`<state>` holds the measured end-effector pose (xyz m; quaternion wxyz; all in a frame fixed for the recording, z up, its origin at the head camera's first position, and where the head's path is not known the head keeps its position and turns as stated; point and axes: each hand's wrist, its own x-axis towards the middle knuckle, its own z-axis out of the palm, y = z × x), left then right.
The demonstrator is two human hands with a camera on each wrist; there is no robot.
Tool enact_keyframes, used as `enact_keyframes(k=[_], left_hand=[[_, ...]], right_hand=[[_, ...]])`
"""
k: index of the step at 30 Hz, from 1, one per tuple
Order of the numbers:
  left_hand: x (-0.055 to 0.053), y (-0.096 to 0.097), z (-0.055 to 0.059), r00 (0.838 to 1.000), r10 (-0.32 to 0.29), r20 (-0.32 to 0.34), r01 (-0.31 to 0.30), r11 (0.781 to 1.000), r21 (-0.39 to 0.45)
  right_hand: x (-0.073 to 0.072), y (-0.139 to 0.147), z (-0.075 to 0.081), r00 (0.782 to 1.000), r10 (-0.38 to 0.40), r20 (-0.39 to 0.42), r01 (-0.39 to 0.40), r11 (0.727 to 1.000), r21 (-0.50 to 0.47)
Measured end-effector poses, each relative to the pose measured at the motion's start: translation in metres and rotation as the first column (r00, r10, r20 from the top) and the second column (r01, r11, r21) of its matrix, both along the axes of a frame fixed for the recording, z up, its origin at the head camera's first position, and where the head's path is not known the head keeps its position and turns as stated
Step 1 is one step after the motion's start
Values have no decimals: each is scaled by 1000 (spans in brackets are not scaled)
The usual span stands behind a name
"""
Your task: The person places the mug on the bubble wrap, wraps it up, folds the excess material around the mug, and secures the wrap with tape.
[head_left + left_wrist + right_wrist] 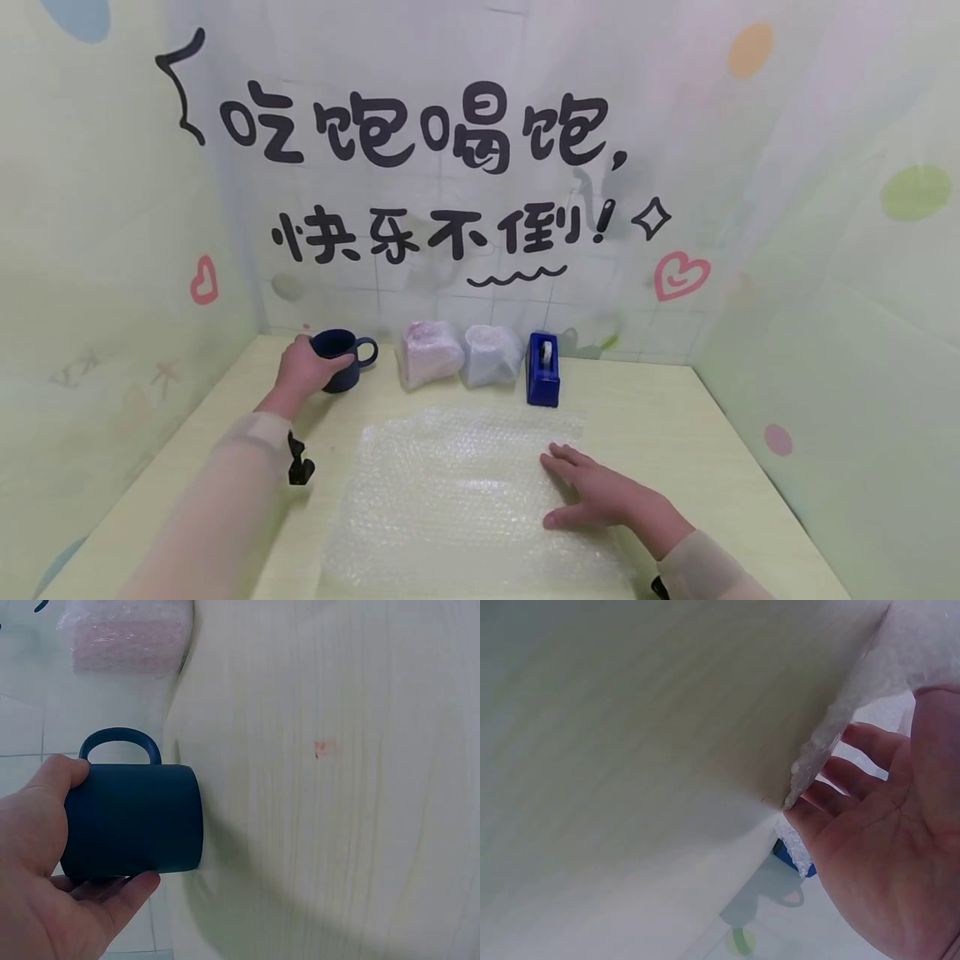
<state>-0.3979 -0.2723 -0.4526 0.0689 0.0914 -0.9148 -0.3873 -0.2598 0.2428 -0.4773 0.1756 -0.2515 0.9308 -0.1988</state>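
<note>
A dark blue mug is at the table's back left, its handle pointing right in the head view. My left hand grips the mug from its left side; thumb and fingers lie around its body in the left wrist view, with the mug's base close to the tabletop. A clear sheet of bubble wrap lies spread across the middle of the table. On its right part, my right hand rests with fingers extended, and the fingertips touch the wrap along its edge.
Two bubble-wrapped bundles, one pinkish and one whitish, stand at the back beside a blue tape dispenser. A printed wall covering encloses the pale wooden table at the back and both sides.
</note>
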Motion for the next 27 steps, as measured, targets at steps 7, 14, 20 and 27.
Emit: enact_keyframes(k=[7,14,20,27], left_hand=[[16,-3,18,995,-101,19,101,994,-30],[38,34,67,952,-298,-66,294,954,-54],[63,90,81,861,-505,-67,506,863,-5],[92,146,59,751,-660,-37,661,749,53]], right_hand=[[2,-2,2,1000,4,3,-4,1000,1],[2,-1,4,1000,-15,17,16,1000,-9],[2,0,2,1000,-14,17,14,1000,-20],[2,-3,2,1000,-14,3,14,1000,-14]])
